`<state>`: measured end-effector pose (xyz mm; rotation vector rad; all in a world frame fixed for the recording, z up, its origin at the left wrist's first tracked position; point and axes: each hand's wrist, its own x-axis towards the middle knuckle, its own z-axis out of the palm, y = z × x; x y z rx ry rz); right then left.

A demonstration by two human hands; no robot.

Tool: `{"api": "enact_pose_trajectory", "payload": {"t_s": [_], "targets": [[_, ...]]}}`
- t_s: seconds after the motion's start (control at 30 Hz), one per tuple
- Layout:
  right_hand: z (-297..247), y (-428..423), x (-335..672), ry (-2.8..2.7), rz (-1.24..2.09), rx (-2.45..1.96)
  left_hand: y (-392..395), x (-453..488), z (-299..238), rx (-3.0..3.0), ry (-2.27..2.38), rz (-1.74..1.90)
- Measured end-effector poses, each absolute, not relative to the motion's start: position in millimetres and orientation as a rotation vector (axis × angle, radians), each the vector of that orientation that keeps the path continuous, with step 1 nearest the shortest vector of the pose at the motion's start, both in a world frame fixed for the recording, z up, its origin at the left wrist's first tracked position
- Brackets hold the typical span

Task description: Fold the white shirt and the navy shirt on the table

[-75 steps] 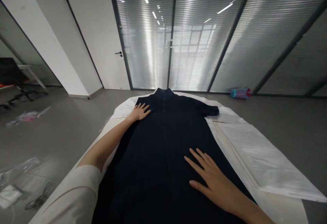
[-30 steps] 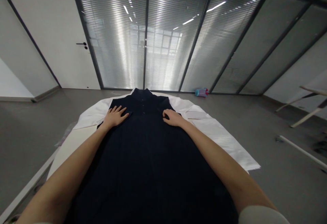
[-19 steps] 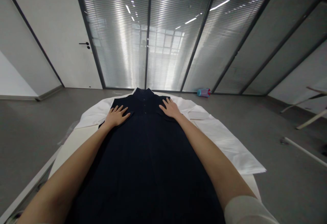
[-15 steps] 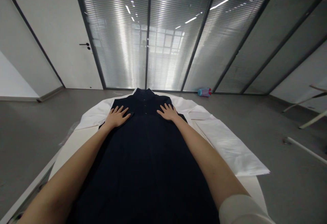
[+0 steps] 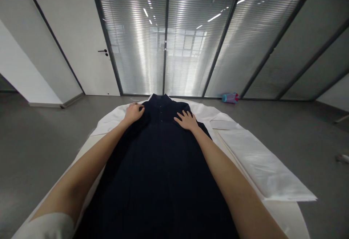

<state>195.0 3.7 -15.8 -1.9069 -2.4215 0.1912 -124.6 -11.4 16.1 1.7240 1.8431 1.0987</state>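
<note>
Leans over a dark blue shirt [image 5: 163,155], laid flat below its collar [image 5: 160,100] on white cloth [image 5: 261,159] and a cream board [image 5: 289,213].
Curls the left hand [image 5: 134,113] on the shirt, just left of the collar; cannot tell if pinching any of it. Lays the right hand [image 5: 187,121] open and spread on the shirt, right of the collar and a bit nearer. Has small buttons [image 5: 161,112] just under the collar. Shows a blue and pink thing [image 5: 229,98] far to the right of the collar.

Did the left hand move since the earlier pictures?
Yes. The left hand has moved forward along the dark shirt, nearer to the bottom edge of the white door.
</note>
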Motion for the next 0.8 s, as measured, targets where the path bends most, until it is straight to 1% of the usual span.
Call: {"api": "enact_pose_trajectory", "payload": {"t_s": [0.17,0.3,0.43,0.6,0.8], "targets": [[-15,3,197,-2.419,0.181,-1.878,46,-98,36,1.44,1.547,1.141],[-15,1,197,-2.408,0.161,-1.865,81,-83,31,1.272,1.39,1.198],[-16,0,197,-2.405,0.147,-1.847,105,-75,17,1.155,1.328,1.272],[-16,0,197,-2.405,0.149,-1.828,112,-64,-3,1.144,1.357,1.452],[-16,1,197,-2.393,0.145,-1.833,86,-66,-24,1.346,1.417,1.548]]}}
